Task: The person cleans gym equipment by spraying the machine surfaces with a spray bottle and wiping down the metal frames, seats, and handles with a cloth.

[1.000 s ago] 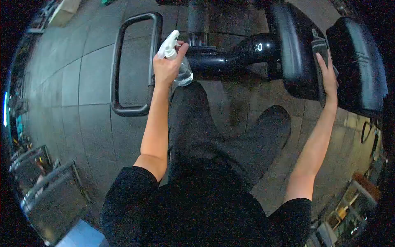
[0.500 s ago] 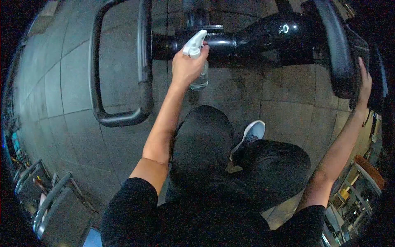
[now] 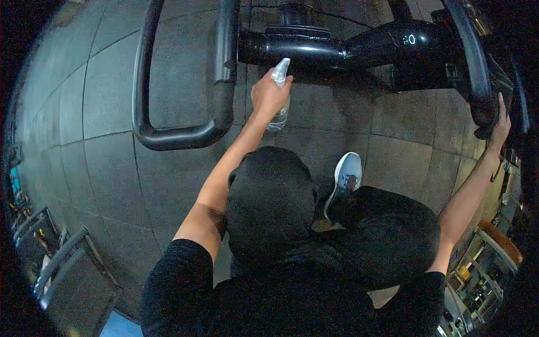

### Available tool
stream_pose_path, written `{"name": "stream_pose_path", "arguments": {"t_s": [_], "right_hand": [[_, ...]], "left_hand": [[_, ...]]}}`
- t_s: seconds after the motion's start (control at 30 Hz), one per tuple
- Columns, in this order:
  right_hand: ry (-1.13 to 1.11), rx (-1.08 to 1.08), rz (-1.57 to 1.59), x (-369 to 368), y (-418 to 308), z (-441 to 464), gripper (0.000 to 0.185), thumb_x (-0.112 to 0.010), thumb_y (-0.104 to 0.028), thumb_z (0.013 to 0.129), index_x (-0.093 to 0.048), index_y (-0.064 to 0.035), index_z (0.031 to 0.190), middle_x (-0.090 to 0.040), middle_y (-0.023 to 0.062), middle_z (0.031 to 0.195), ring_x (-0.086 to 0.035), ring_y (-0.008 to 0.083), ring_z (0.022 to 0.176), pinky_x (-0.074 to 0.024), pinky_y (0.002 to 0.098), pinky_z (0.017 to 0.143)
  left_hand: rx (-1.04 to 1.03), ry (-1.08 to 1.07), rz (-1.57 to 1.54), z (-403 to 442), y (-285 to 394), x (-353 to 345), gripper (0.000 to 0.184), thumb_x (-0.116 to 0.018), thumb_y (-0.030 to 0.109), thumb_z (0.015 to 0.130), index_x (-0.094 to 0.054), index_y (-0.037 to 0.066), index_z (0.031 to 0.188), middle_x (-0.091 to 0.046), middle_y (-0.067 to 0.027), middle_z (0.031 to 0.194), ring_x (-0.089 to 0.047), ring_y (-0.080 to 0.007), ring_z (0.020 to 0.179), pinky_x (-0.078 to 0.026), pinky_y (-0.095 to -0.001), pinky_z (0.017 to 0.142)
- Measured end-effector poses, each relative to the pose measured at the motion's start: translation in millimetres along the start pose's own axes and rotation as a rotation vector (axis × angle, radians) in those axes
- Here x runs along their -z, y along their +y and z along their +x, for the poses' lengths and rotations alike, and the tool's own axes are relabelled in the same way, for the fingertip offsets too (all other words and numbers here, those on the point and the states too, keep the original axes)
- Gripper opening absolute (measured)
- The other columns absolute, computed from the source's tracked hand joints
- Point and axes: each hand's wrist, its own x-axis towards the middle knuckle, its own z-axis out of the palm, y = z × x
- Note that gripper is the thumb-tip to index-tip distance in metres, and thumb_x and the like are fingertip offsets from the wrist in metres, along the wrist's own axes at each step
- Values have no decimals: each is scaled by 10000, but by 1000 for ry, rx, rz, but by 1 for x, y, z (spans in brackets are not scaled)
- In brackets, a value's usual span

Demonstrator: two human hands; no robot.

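My left hand (image 3: 267,96) is wrapped round the neck of a clear spray bottle (image 3: 279,119) with a white trigger head. The bottle is tilted, its nozzle towards a glossy black metal tube (image 3: 307,51) of a gym machine and apart from it. At the far right, my right hand (image 3: 500,130) lies with stretched fingers against the side of the machine's dark end part, beside a thick black bar (image 3: 476,78). Part of that palm and the surface under it are hidden from view.
A black looped handle frame (image 3: 185,140) stands to the left of the bottle. Dark floor tiles (image 3: 101,180) run beneath. My bent knees and a grey shoe (image 3: 349,168) are below. A chair-like frame (image 3: 78,269) is at lower left, cluttered shelves (image 3: 477,275) at lower right.
The view has shifted, so the machine appears higher and further right. My left hand has drawn the spray bottle back from the tube. My right hand stays at the machine's side.
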Motion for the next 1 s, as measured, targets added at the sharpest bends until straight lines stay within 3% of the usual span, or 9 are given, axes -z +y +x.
{"name": "stream_pose_path", "arguments": {"t_s": [0.13,0.3,0.4,0.47,0.6,0.7,0.77,0.9,1.0], "right_hand": [[-1,-13,-121,2,-13,-6,489,-422,-33,1030,-555,-170,1480,-621,163,1390,-627,260,1235,-470,361,1082],[390,-23,-218,-24,-44,-59,391,-510,-96,1029,-563,-12,1407,-615,179,1370,-671,294,1119,-533,381,961],[677,367,-510,-73,-146,-61,477,-596,-170,1010,-492,69,1410,-575,185,1402,-658,327,1124,-543,424,933],[755,541,-189,-103,-279,-46,551,-612,-229,1006,-435,56,1443,-528,192,1453,-585,365,1229,-477,477,1018],[270,205,351,-224,-352,-56,796,-680,-343,930,-330,-32,1574,-356,161,1624,-256,347,1528,-148,505,1253],[-226,132,437,-311,-373,-81,803,-656,-351,958,-283,-19,1587,-256,165,1667,-162,359,1561,-127,466,1274],[-354,217,241,-346,-393,-99,846,-623,-403,978,-198,-48,1617,-137,209,1685,-83,397,1566,-128,493,1271],[-601,242,440,-350,-469,-67,890,-603,-426,979,-151,28,1598,-92,245,1683,-94,409,1561,-234,426,1250],[-467,452,562,-382,-513,-45,931,-621,-451,956,-149,49,1584,-95,265,1672,-145,400,1551,-386,406,1179]], "left_hand": [[-46,-69,-77,-5,4,10,468,-732,473,891,-685,197,1265,-750,-143,1068,-713,-374,997,-552,-452,855],[-317,-165,-263,-31,43,47,488,-808,416,867,-684,127,1239,-758,-99,1056,-733,-256,963,-557,-380,834],[-451,-315,-508,-38,73,76,403,-819,244,894,-686,75,1236,-737,-22,1001,-667,-97,918,-537,-286,825],[-517,-309,-519,-44,99,115,412,-818,240,895,-683,79,1249,-733,-20,1007,-668,-103,932,-536,-287,834],[-527,-114,-564,-72,129,176,430,-836,267,864,-688,38,1195,-734,-128,1056,-716,-247,970,-553,-342,846],[-399,112,-414,-102,137,229,323,-768,153,921,-709,42,1219,-734,-43,1003,-669,-120,960,-529,-273,830],[-48,257,-279,-131,161,263,325,-713,204,950,-700,4,1206,-723,-97,1030,-693,-174,946,-528,-290,854],[-32,690,-410,-163,143,260,325,-622,107,987,-572,-70,1255,-680,-184,1052,-691,-268,934,-560,-380,872],[-25,656,-484,-161,141,253,335,-600,126,1000,-544,-69,1266,-647,-201,1049,-683,-292,892,-572,-418,835]]}}
